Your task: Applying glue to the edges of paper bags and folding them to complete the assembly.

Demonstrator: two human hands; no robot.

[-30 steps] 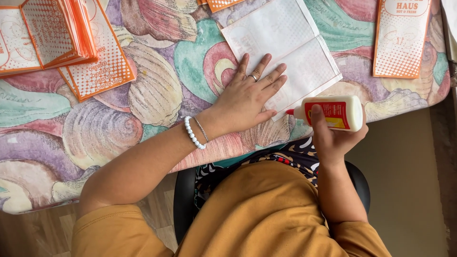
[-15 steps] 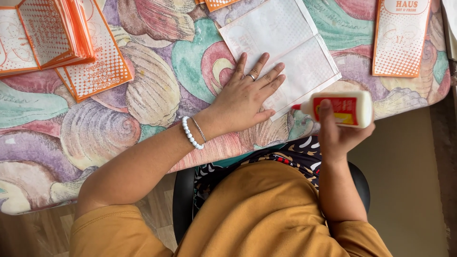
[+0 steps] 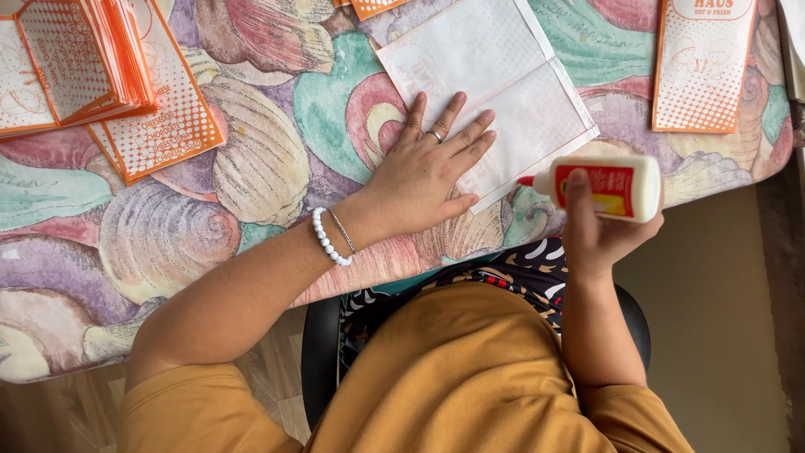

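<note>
My left hand (image 3: 423, 172) lies flat, fingers spread, on the near corner of a white sheet of paper (image 3: 495, 84) spread on the table. A ring and a white bead bracelet are on that hand and wrist. My right hand (image 3: 599, 231) grips a white glue bottle (image 3: 608, 187) with a red label and red tip. The bottle lies sideways, its tip pointing left at the sheet's right edge, just off the paper.
The table (image 3: 251, 176) wears a cloth with large shell patterns. A stack of orange-and-white printed paper bags (image 3: 80, 63) sits at the far left, with one flat bag (image 3: 168, 126) beside it. Another orange bag (image 3: 700, 67) lies at the far right. A black chair (image 3: 323, 352) is under me.
My right hand has carried the glue bottle slightly right and up along the table edge. My left hand stays pressed on the paper.
</note>
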